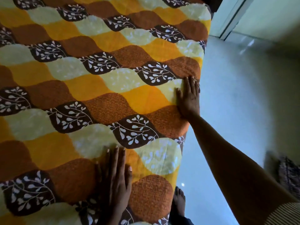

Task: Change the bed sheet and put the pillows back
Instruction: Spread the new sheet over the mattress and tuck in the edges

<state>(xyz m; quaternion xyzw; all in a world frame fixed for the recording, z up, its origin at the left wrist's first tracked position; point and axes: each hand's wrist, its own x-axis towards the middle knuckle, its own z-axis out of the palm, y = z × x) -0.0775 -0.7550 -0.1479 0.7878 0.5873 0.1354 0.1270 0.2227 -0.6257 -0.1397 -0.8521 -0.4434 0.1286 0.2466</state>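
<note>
A bed sheet (pixel 90 82) with wavy orange, yellow, cream and brown leaf-print patches lies spread flat over the bed and fills most of the view. My left hand (pixel 116 174) rests palm down on the sheet near the bed's front edge, fingers together and stretched out. My right hand (pixel 189 98) lies flat on the sheet right at the bed's right edge, arm reaching in from the lower right. Neither hand grips the cloth. No pillows are in view.
A pale tiled floor (pixel 235 103) runs along the bed's right side. My bare foot (pixel 179 200) stands on it beside the bed's corner. A door or wall panel (pixel 243 15) is at the top right. Dark patterned cloth (pixel 289 174) blurs at the right edge.
</note>
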